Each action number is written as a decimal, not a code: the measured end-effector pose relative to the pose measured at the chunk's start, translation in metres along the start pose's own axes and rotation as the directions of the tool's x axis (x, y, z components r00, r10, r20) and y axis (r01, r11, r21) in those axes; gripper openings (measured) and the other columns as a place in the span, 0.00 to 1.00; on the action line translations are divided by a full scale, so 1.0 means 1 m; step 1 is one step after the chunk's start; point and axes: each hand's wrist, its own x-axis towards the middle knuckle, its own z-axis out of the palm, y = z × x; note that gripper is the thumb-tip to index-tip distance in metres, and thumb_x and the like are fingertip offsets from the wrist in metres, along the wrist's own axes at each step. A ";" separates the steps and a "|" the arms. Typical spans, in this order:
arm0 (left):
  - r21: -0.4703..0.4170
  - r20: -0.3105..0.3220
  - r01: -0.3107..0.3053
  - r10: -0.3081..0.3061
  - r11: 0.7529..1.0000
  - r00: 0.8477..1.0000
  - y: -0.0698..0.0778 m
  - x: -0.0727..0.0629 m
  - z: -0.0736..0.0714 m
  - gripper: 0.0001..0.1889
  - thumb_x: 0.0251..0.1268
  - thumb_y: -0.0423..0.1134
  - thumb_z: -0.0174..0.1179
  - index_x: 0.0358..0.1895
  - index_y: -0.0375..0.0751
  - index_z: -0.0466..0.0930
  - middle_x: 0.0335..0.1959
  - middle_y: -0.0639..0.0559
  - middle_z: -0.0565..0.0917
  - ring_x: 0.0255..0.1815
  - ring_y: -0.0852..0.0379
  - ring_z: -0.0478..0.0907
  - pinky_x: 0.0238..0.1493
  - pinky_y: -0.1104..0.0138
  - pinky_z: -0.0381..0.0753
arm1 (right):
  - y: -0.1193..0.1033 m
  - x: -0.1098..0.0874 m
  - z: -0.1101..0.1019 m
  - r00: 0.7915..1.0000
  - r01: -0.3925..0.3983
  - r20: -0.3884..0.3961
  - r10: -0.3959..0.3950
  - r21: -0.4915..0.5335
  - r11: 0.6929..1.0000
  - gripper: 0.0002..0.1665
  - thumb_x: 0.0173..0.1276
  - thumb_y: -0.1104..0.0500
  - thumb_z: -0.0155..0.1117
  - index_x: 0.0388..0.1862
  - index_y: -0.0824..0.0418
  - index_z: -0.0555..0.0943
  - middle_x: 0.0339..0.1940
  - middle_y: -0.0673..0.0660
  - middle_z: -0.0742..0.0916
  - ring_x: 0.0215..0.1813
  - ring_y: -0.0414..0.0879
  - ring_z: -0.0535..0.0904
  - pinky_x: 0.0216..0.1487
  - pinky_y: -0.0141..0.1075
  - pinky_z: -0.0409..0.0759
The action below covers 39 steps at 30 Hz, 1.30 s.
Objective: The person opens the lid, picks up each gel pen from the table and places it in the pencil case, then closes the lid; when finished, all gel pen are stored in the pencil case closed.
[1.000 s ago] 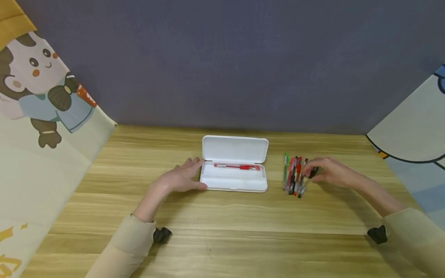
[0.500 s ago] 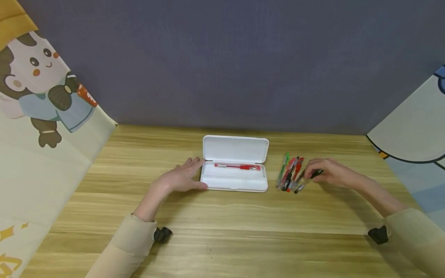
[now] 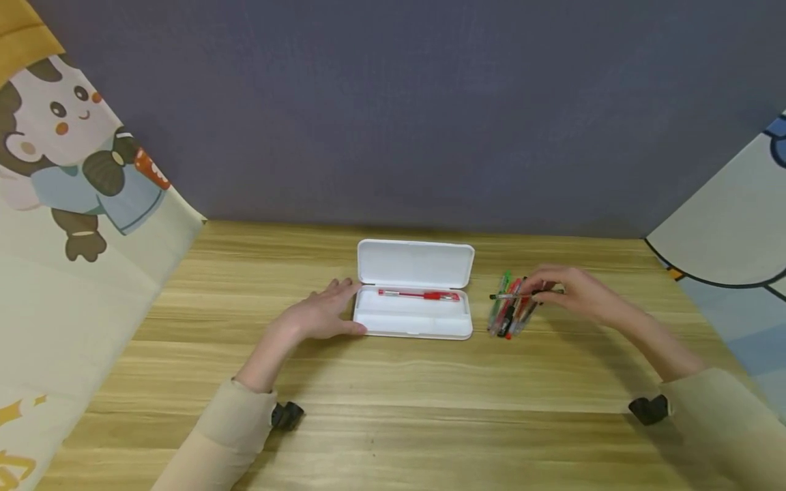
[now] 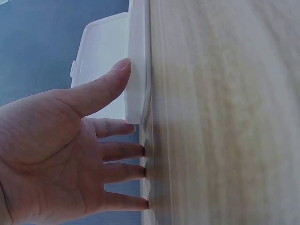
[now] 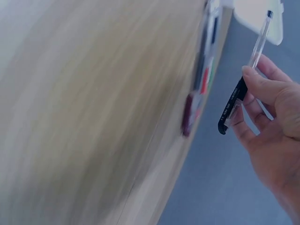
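Note:
In the head view, an open white pencil case [image 3: 411, 326] stands mid-table with its lid [image 3: 415, 264] tipped back. One red pen [image 3: 437, 295] lies inside along the hinge side. My left hand [image 3: 321, 316] rests at the case's left end, fingers straight; the left wrist view shows the thumb against its front wall and the fingertips down by the table. Thumb and fingers of my right hand [image 5: 281, 117] pinch a clear-barrelled pen with a black cap [image 5: 233, 105], raised over the table. Below it lies a bunch of green, red and black pens [image 3: 505, 317].
The wood-grain table [image 3: 393, 409] runs back to a dark grey upright panel [image 3: 417, 123]. Cartoon-printed panels [image 3: 92, 164] flank both sides. A small black device [image 3: 286, 415] sits at each sleeve cuff.
My right hand has lifted the black-capped pen off the bunch and turned it to lie nearly sideways. The remaining pens shifted left and slanted. The left hand stays put.

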 end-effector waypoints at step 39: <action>0.002 0.003 0.000 0.000 1.000 1.000 -0.001 0.001 0.001 0.49 0.72 0.55 0.62 0.85 0.41 0.44 0.85 0.32 0.45 0.86 0.33 0.39 0.82 0.32 0.43 | -0.089 0.111 0.089 0.998 0.051 -0.025 -0.055 -0.154 0.987 0.14 0.68 0.60 0.73 0.51 0.50 0.90 0.40 0.45 0.89 0.37 0.35 0.82 0.34 0.29 0.81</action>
